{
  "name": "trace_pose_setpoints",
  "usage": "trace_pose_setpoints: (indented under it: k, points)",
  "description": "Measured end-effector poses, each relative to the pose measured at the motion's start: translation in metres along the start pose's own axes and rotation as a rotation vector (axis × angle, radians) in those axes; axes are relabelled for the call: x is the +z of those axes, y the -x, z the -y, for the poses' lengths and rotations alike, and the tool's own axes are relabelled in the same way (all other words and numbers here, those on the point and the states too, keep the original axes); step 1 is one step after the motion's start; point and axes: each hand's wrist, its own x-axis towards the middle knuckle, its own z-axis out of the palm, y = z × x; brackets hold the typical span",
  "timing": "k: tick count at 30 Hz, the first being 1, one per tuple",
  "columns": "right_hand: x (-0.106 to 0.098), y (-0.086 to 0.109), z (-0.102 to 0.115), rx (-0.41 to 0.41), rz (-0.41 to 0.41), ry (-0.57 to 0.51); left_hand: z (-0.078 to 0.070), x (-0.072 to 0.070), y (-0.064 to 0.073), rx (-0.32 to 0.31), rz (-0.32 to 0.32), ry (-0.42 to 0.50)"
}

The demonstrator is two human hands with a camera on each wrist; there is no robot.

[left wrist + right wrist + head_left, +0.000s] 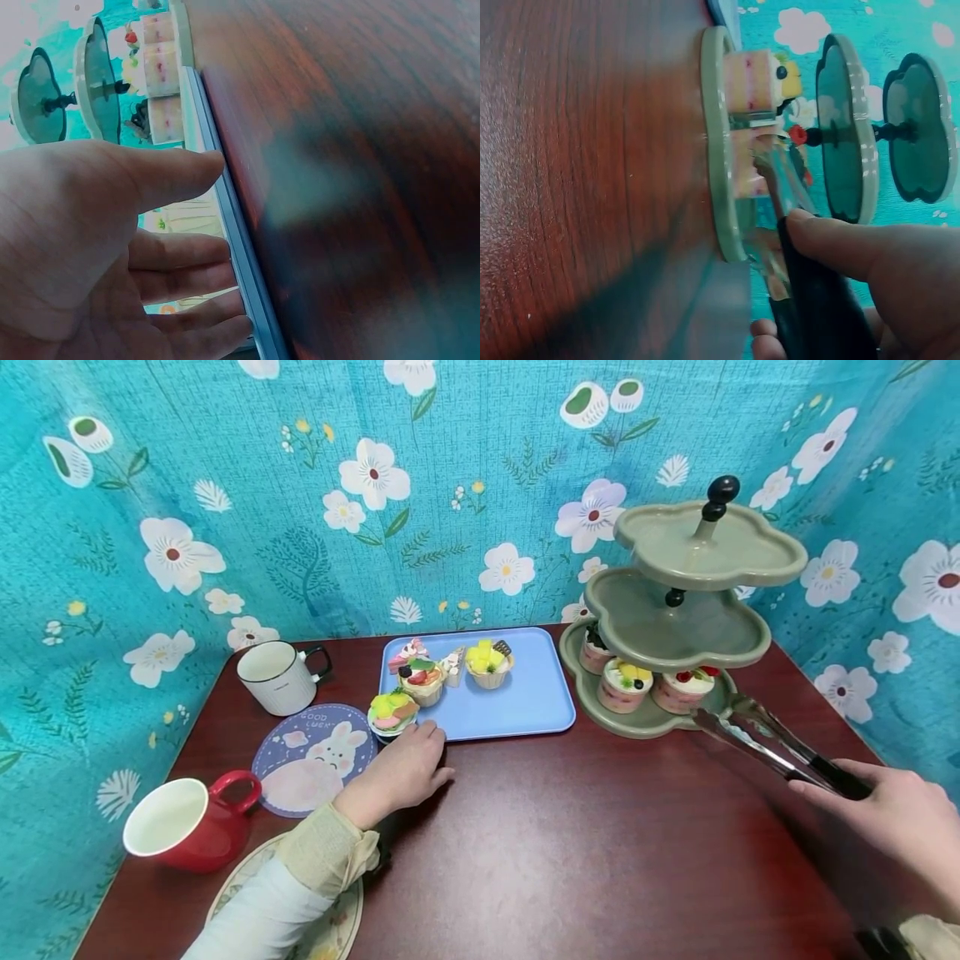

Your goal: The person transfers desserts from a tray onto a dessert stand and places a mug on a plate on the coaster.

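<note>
My left hand [401, 768] rests at the near left edge of a blue tray [525, 702]; in the left wrist view its thumb and loosely bent fingers touch the rim. Fruit-topped tarts [489, 662] and small cake pieces stand on the tray's left half, one tart [392, 712] by its front left corner. My right hand [900, 814] holds metal tongs [843, 779] by their black handles. Their parted tips are at the bottom tier of a green three-tier stand [678, 627], near a layered dessert cup [682, 689]. Two more dessert cups [625, 685] sit on that tier.
To the left stand a white mug [277, 681] and a red mug [213, 831], with a round bunny mat [300, 777] between them. A patterned plate [348, 910] lies partly under my left forearm. Floral cloth [450, 527] hangs behind the brown table [562, 860].
</note>
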Motion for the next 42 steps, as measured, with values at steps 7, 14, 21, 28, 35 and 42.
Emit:
trace_pose_setpoints:
  k: [7, 14, 21, 28, 35, 42]
  points:
    - [-0.003, 0.018, -0.003, -0.012, 0.006, 0.006, 0.0, 0.001, -0.002, 0.007, -0.005, -0.003]
    - [-0.009, 0.031, 0.017, -0.11, 0.028, 0.023, 0.001, 0.0, 0.0, -0.001, -0.011, 0.001]
    - [-0.006, 0.033, 0.058, -0.217, 0.128, 0.018, 0.002, 0.002, -0.002, -0.008, 0.001, -0.011]
    - [0.008, 0.03, 0.103, -0.404, 0.044, -0.035, 0.002, 0.002, -0.001, -0.001, -0.011, -0.004]
    - [0.023, 0.015, 0.151, -0.54, -0.09, -0.098, 0.002, 0.002, -0.001, -0.009, -0.006, -0.001]
    - [0.047, -0.012, 0.193, -0.597, -0.209, -0.114, 0.0, 0.002, -0.001, -0.023, -0.004, 0.003]
